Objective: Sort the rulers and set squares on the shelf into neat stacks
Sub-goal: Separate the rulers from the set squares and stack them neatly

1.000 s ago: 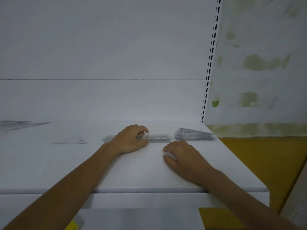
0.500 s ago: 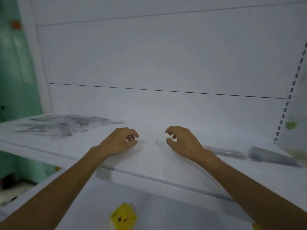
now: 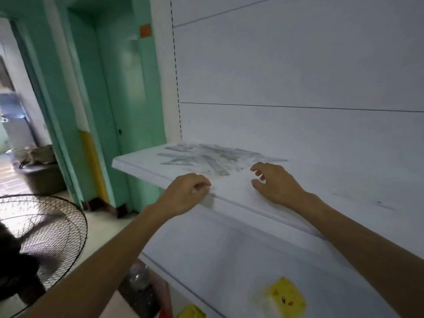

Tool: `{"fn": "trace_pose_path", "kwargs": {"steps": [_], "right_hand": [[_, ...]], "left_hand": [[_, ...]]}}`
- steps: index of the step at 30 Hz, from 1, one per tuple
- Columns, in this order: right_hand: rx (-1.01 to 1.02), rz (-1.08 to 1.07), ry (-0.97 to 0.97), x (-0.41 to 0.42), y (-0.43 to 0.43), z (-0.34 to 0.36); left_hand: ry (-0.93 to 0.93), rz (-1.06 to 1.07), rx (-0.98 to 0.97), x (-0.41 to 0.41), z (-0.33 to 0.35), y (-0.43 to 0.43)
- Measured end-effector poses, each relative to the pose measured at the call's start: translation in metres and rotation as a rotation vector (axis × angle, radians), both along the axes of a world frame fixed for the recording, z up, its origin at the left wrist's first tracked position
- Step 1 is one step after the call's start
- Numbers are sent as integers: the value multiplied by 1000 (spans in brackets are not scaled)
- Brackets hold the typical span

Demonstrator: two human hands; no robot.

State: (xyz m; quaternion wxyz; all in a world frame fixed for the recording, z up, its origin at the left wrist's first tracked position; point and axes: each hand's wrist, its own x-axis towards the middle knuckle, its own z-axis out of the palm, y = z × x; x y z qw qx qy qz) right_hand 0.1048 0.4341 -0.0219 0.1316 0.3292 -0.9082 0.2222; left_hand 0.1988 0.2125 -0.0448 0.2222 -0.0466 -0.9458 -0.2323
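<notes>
We stand at a white shelf unit whose pale back panel [image 3: 298,65] fills the upper right of the head view, with a row of small slots running down its left upright. To the left is a green door frame [image 3: 110,88] with a small orange square [image 3: 145,31] high on it, and low at the left edge a black wire floor fan [image 3: 46,226] stands on the floor. The white shelf [image 3: 344,180] runs across the middle of the view. The rulers and set squares [image 3: 206,157] lie at its left end in one loose, overlapping pile of clear plastic pieces pointing different ways; motion blur keeps us from counting them or telling single pieces apart. Our left hand [image 3: 183,195] is at the front edge of the shelf, just in front of the pile, knuckles up. Its fingers [image 3: 202,183] are curled narrow toward the thumb, and we can make out nothing between them. Our right hand [image 3: 275,184] is over the shelf just to the right of the pile, its fingers [image 3: 255,167] bent and spread wide, holding nothing. Both bare forearms reach in from the bottom corners. Below the shelf, near the bottom edge, sits a yellow package [image 3: 284,297] with a cartoon face.
</notes>
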Motion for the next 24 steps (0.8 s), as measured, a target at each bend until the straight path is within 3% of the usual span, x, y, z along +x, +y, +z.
{"fn": "trace_pose_path", "kwargs": {"steps": [17,24], "right_hand": [[120,-40,21,-149,-119,27],[223,82,6,-180,-176,15]], "left_hand": [[57,37,-78,-121,3,-137],[-19,100,-102,-154,-4,-203]]}}
